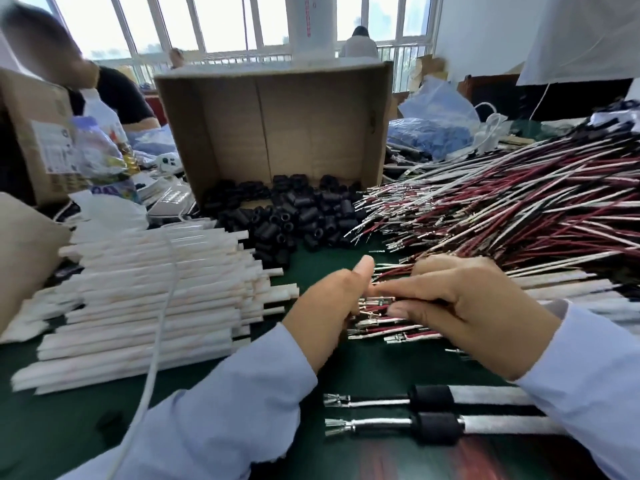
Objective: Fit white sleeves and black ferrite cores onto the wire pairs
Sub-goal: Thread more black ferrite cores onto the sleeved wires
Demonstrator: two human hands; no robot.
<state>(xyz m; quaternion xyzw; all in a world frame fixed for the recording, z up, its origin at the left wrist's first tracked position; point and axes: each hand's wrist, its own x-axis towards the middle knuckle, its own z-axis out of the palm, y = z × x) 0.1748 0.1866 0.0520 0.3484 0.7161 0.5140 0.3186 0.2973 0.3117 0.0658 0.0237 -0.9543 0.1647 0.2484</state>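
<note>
Near the front edge of the desk [69, 427], as the head camera has it, the person's two hands meet over a bunch of wire pairs [398, 323]. The right hand [467, 306] is wrapped round the bunch, thumb and forefinger closed on the red and white leads just behind their metal terminals. The left hand [332, 306] has its fingers curled in at the terminal tips with the thumb lifted; whether it really pinches one I cannot tell. To my eye the step is picking one pair out of the bunch, ahead of sleeving it. Done well, the right hand grips the bunch firmly while one red and one white lead are drawn out by the terminals, tips level, so a sleeve slides over without snagging.

White sleeves [145, 289] lie stacked along the left side of the desk, ends toward the hands. Black ferrite cores [294, 216] spill from a tipped cardboard box [277, 133] at the far middle. A big heap of wires [502, 209] fans over the right side. Two finished pairs [433, 410], each wearing a core and a sleeve, lie at the near edge, partly under the right forearm. A white cable [156, 341] trails across the sleeve stack and could catch when a sleeve is taken. Loose terminals beneath the hands may tangle. Another person [114, 95] sits beyond the far left corner.
</note>
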